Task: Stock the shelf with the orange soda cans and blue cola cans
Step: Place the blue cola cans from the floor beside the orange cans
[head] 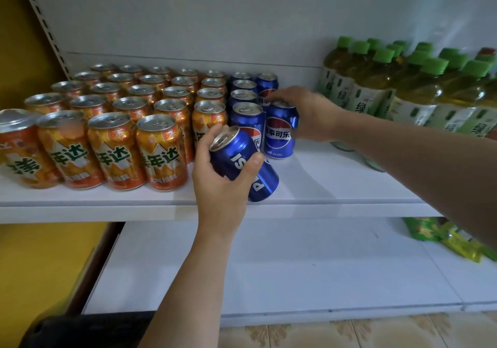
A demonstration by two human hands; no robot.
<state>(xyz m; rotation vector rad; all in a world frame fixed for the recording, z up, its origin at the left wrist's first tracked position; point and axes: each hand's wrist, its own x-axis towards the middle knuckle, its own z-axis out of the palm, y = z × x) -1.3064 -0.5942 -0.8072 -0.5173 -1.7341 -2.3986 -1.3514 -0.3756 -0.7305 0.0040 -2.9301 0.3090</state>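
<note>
Your left hand (223,186) curled round a tilted blue aluminium cola can (243,160) just right of the orange soda cans (161,151), your right hand (314,116) gripped a second upright blue can (279,132) further right; probably full, heavy and slick, best held mid-wall.

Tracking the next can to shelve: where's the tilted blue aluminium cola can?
Head view, centre: the left hand grips the tilted blue cola can over the white shelf's front edge, in front of the upright blue cola cans.
</note>
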